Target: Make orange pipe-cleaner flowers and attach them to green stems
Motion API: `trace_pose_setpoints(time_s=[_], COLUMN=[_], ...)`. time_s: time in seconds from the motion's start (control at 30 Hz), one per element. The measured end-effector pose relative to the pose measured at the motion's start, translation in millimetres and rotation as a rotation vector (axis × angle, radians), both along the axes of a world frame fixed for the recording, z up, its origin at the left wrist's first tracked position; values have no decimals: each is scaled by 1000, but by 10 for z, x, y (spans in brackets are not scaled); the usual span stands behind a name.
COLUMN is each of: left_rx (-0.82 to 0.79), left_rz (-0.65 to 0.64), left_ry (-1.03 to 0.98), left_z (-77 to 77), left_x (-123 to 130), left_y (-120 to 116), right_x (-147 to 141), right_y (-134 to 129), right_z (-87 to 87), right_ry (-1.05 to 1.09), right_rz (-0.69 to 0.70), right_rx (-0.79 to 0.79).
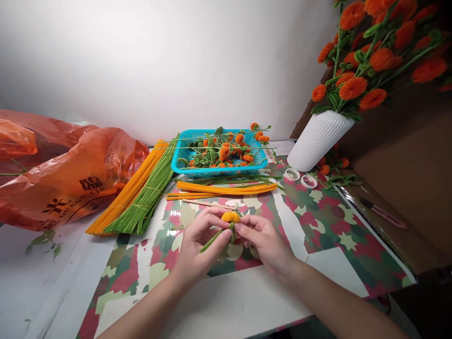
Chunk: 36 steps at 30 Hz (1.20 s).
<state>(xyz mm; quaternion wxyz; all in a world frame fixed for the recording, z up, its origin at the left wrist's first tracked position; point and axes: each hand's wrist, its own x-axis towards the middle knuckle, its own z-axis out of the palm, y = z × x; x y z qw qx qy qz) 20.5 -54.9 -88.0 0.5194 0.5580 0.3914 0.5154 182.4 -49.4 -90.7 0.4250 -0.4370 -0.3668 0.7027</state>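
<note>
A small yellow-orange flower (230,217) of fuzzy stems is held between my two hands, above the camouflage-patterned table cover. My left hand (203,238) pinches the green stem (212,240) just below the bloom, and the stem slants down to the left. On the other side, my right hand (260,238) has its thumb and fingertips closed at the flower's green base. A thin wooden stick (208,204) lies right behind the hands. Farther back are loose yellow fuzzy stems (228,188).
A blue basket (219,173) holds orange flowers. Bundles of yellow (129,188) and green stems (144,202) lie left, beside an orange plastic bag (70,174). At right stand a white vase (319,140), two tape rolls (292,174) and a pink-handled tool (390,215).
</note>
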Motion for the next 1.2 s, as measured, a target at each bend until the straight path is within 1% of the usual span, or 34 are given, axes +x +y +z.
trace_pose_setpoints(time_s=[0.07,0.13,0.17,0.23,0.3,0.37,0.43,0.53,0.6,0.73,0.83,0.93,1.0,1.13,1.2], left_rx=[-20,-95,-145,-195,-187,-147,-89,9,12,-116,-219,-305,-356,-495,-529], left_rz=[-125,-218,-215,-137,-60,-22,-22,-79,-94,-94,-101,-95,-85,-69,-48], left_ry=[-75,-127,-115,-34,37,74,123,236,285,251,183,146,119,0,-50], left_z=[13,33,44,56,55,45,34,20,12,15,38,51,47,28,18], left_x=[-60,-120,-141,-157,-145,-127,-121,-133,-141,-126,-99,-82,-79,-78,-78], left_y=[32,77,98,127,131,115,94,75,72,71,68,69,73,83,81], right_x=[22,43,51,61,62,57,49,39,34,28,29,50,82,165,187], right_y=[12,20,22,23,18,7,-8,-27,-37,-50,-60,-52,-28,42,57], right_z=[32,58,66,68,56,41,31,29,30,40,63,94,111,115,100], right_ry=[-1,-30,-51,-96,-136,-178,-238,-328,-364,-460,-550,-591,-589,-545,-542], right_rz=[-7,-15,-19,-22,-7,6,16,33,39,6,-46,-60,-40,88,90], right_rx=[11,37,54,99,144,173,203,264,298,401,585,751,776,685,706])
